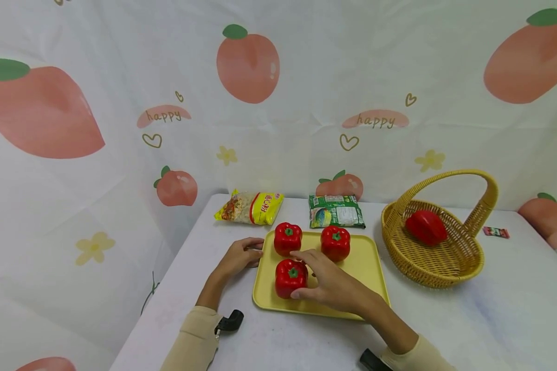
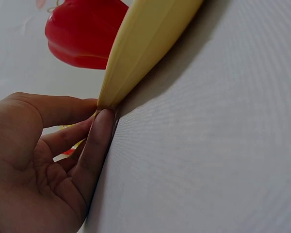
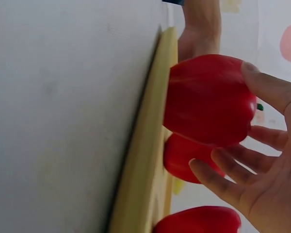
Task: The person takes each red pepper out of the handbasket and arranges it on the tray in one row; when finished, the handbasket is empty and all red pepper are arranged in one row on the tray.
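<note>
Fingers of the right hand [image 1: 330, 284] are curling loosely around the nearest red pepper [image 1: 291, 277], thumb at its lower side and fingertips [image 3: 250, 68] lying on its top and far flank, so the grasp looks begun but not yet firm; the right wrist view is showing air between the palm and the pepper's skin. That pepper is sitting at the front left of the yellow tray [image 1: 364, 266], with two more peppers, one [image 1: 288, 238] behind it and another [image 1: 335, 242] to its right, standing close by. Meanwhile the left hand [image 1: 238, 257] is pinching the tray's left rim [image 2: 136, 58], thumb and forefinger closing on the edge while the remaining fingers are resting on the white table [image 1: 492, 319]. Doing this well is probably meaning keeping that pinch steady so the light tray is not sliding, seating thumb and fingers on opposite flanks of the glossy, rounded pepper, and raising it straight up so it is clearing its neighbours. A fourth pepper [image 1: 426, 226] is lying in the wicker basket [image 1: 450, 268] to the right, well apart from the tray
</note>
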`<state>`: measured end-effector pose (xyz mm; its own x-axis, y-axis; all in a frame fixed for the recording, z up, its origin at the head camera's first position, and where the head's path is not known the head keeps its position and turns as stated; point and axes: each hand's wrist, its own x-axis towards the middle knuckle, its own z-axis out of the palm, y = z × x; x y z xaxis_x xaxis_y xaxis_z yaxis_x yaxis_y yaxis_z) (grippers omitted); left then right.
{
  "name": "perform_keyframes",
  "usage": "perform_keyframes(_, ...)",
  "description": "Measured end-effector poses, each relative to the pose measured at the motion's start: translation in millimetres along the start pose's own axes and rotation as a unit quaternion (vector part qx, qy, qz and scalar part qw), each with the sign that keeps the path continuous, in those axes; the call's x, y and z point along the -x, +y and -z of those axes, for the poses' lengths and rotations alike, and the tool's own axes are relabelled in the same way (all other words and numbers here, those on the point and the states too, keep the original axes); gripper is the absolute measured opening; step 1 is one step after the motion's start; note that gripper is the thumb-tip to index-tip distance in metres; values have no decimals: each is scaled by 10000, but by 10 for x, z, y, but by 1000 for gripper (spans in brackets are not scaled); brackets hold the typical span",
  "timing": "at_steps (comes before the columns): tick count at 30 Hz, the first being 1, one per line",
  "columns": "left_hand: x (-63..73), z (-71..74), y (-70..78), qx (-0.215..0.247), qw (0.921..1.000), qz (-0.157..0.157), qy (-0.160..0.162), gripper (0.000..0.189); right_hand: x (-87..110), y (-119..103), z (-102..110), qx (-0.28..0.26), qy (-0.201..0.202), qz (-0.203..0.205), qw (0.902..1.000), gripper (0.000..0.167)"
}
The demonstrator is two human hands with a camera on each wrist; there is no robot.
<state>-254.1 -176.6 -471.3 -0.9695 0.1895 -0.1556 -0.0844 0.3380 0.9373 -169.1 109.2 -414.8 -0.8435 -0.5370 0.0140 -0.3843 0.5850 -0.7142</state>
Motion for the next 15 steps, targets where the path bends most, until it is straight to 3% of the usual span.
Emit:
perform_keyframes(8, 16, 1, 12, 30, 10000, 4, 6, 47, 67, 20, 180, -197, 301, 217, 9991, 76)
perform_keyframes(15, -3, -3, 9, 10, 10000, 41, 20, 47, 132, 78, 427, 79, 906, 523, 9945, 72)
